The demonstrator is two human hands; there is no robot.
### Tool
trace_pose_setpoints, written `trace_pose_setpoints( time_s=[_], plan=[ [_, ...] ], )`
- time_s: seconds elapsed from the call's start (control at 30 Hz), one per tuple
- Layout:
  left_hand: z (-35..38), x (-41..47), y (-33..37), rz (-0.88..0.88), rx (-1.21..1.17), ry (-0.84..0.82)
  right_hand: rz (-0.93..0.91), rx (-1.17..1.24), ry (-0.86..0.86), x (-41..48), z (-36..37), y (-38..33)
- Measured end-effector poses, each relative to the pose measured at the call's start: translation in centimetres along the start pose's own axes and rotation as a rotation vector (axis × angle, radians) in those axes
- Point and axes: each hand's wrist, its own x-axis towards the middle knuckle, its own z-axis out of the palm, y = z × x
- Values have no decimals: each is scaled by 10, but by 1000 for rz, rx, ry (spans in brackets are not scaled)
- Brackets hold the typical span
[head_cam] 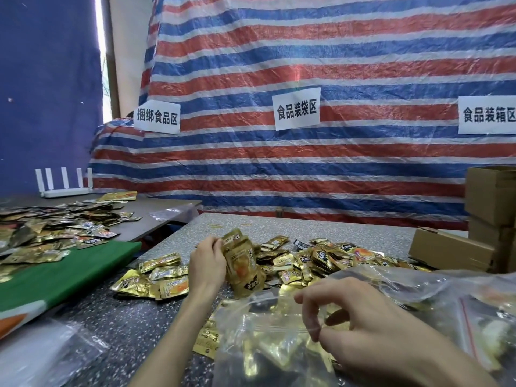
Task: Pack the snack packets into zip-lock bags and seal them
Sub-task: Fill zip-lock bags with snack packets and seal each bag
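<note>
Gold snack packets [315, 261] lie heaped on the speckled table [349, 230]. My left hand [208, 263] grips a small stack of these packets [241, 261], held upright above the heap. A clear zip-lock bag [268, 339] with several gold packets inside lies at the near edge. My right hand [360, 322] pinches the bag's rim with thumb and fingertips, holding its mouth up.
More clear bags [480, 308] lie at the right. Cardboard boxes [491, 219] stand at the far right. A green sheet [64, 272] and another packet pile [50, 227] cover the left table, with a white router [65, 182] behind. A striped tarp hangs behind.
</note>
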Motion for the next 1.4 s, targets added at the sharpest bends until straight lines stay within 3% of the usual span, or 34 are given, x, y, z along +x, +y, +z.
trace_pose_setpoints(
  time_s=[0.1, 0.2, 0.5, 0.73, 1.03, 1.33, 1.4],
  plan=[
    [-16, -6, 4, -194, -298, -54, -5, -7, 8, 0, 1, -1],
    [-33, -15, 11, -261, -436, -86, -22, -10, 3, 2, 4, -1],
    [-114, -28, 82, -46, -664, -97, -46, -10, 21, 8, 12, 6],
    [-131, -59, 112, 122, -558, -214, -134, 20, 103, 7, 11, 3],
    [-119, -66, 117, 211, -540, -105, -137, 52, 70, 3, 8, 3],
    [-121, -65, 112, 324, -182, -386, -179, 137, 231, 3, 9, -4],
    [-117, -67, 114, 337, -200, -451, -200, 129, 260, 3, 10, -6]
  ],
)
